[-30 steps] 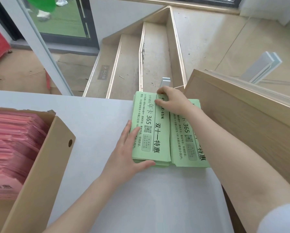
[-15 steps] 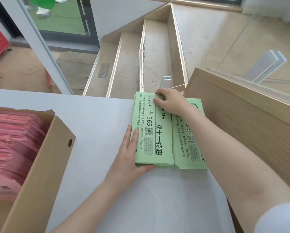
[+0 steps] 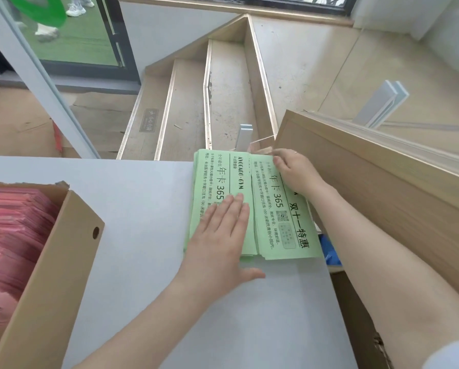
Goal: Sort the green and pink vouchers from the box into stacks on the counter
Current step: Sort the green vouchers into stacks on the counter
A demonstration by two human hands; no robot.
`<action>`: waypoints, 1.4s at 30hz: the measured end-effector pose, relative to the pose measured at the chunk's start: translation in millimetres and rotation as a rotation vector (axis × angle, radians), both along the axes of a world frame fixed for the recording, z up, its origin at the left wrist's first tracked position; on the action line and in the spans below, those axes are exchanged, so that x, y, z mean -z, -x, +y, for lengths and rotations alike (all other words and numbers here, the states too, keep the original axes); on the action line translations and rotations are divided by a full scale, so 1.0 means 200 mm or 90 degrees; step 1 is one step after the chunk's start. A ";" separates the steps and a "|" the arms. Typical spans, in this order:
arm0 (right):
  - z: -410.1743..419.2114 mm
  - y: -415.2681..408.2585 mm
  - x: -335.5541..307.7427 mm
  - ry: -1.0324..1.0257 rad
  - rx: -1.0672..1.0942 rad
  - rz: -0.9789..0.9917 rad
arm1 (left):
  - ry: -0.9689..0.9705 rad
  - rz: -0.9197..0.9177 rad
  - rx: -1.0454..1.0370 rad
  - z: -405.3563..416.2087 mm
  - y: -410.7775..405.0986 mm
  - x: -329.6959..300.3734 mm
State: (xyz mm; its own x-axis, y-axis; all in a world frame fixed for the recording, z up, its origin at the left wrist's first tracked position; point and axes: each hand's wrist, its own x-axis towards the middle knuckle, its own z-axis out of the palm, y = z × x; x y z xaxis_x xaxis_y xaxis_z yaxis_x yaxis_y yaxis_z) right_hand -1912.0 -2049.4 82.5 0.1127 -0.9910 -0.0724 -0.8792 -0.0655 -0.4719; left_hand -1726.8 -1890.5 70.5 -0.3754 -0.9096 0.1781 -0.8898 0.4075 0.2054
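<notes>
Two stacks of green vouchers (image 3: 276, 209) lie side by side on the white surface (image 3: 143, 235). The left hand (image 3: 220, 235) presses flat on one; the right hand (image 3: 293, 173) pinches the other's far corner. Thin, slippery paper: square it by the edges. Pink vouchers (image 3: 13, 230) fill the box (image 3: 50, 275).

Left hand (image 3: 220, 235) flat, palm down, fingers straight and together, thumb spread out toward the right; forearm reaching in from the lower left. Right hand (image 3: 295, 173) farther forward, fingers curled down at the far edge, bare forearm stretching in from the lower right
</notes>
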 end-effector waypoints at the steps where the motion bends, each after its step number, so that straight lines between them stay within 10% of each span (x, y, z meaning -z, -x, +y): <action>1: 0.00 0.01 0.01 -0.004 -0.006 0.006 | -0.004 -0.025 0.025 -0.01 0.07 0.00; 14: -0.04 -0.03 0.05 -0.025 -0.011 0.095 | 0.012 -0.092 0.083 -0.12 0.19 0.13; 20: 0.03 -0.18 0.01 0.079 -0.033 0.143 | -0.070 0.287 -0.092 -0.26 -0.01 -0.07; 27: 0.00 -0.30 0.02 -0.039 -0.044 0.156 | -0.471 0.654 -0.359 -0.66 -0.32 -0.02; 42: 0.27 -0.27 -0.04 0.026 0.020 0.064 | -0.475 0.721 -0.325 -0.44 -0.24 -0.11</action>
State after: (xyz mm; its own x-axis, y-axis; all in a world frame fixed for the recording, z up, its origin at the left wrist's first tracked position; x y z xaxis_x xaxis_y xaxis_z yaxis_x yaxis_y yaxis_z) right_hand -1858.0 -1996.0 91.1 0.0759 -0.9962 -0.0419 -0.9237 -0.0545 -0.3793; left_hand -1678.2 -1979.3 92.8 0.0302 -0.9105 -0.4123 -0.1218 -0.4128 0.9026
